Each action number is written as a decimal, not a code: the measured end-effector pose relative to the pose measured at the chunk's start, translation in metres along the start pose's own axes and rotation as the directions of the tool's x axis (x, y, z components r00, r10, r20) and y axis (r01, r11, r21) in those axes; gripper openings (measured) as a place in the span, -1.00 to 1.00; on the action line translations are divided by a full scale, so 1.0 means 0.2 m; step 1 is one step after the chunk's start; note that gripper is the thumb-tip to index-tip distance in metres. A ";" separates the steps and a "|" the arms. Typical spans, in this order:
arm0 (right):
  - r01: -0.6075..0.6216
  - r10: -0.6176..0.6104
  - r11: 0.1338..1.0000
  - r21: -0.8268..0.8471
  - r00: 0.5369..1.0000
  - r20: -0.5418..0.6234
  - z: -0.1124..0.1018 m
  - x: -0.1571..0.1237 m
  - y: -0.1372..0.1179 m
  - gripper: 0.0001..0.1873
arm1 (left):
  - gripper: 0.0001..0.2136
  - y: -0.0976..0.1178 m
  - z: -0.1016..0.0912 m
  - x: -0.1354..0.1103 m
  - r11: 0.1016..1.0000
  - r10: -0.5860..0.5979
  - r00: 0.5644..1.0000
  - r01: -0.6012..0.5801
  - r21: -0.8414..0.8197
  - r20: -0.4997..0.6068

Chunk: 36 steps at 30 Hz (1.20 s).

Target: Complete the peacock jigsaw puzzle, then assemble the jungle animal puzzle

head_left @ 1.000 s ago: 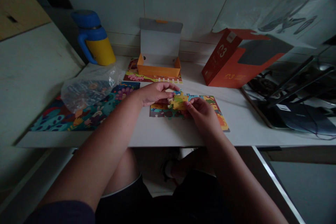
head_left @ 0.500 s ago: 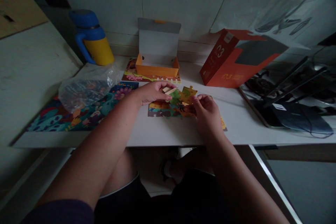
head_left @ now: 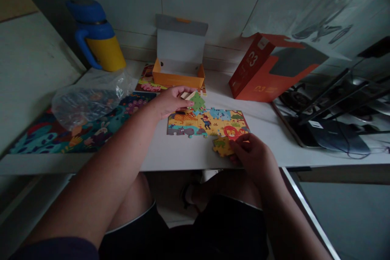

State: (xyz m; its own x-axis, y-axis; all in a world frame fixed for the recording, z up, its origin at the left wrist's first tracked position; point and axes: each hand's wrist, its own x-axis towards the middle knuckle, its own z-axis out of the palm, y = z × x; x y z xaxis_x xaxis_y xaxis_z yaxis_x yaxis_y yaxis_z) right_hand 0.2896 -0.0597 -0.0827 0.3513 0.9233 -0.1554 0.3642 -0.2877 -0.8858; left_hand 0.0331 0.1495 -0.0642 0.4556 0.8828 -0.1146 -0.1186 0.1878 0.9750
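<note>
My left hand (head_left: 175, 102) is closed around a small stack of jigsaw pieces (head_left: 197, 100), the front one showing green. Below and right of it lies a partly joined jigsaw puzzle (head_left: 210, 122) with animals on a yellow ground, its lower edge uneven. Just in front of the puzzle, close to the table's near edge, my right hand (head_left: 251, 150) pinches a yellow jigsaw piece (head_left: 223, 146) with a green figure on it. That piece is apart from the joined puzzle or barely beside it.
Behind the puzzle stands an open orange box (head_left: 179, 77). A red-orange carton (head_left: 262, 71) leans at the back right, by a black router (head_left: 335, 132). On the left are a blue-yellow jug (head_left: 103, 44), a clear plastic bag (head_left: 88, 101) and a dark blue finished puzzle (head_left: 36, 136).
My right hand has drawn the yellow piece away from my left hand, down toward the near edge, uncovering the puzzle. The view has shifted slightly.
</note>
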 end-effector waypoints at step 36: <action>0.734 -0.660 0.447 -0.511 0.657 0.365 -0.01 0.01 -0.03 -0.73 | -0.56 -0.01 -0.01 0.01 0.999 0.003 1.000 -0.003 0.035 -0.014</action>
State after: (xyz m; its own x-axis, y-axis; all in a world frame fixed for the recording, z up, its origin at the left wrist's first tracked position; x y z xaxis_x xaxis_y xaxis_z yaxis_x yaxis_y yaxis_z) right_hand 0.2888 -0.0560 -0.0765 -0.3245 0.8891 0.3228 0.8617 0.4187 -0.2868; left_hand 0.0321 0.1512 -0.0659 0.4426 0.8895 -0.1139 -0.0894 0.1702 0.9814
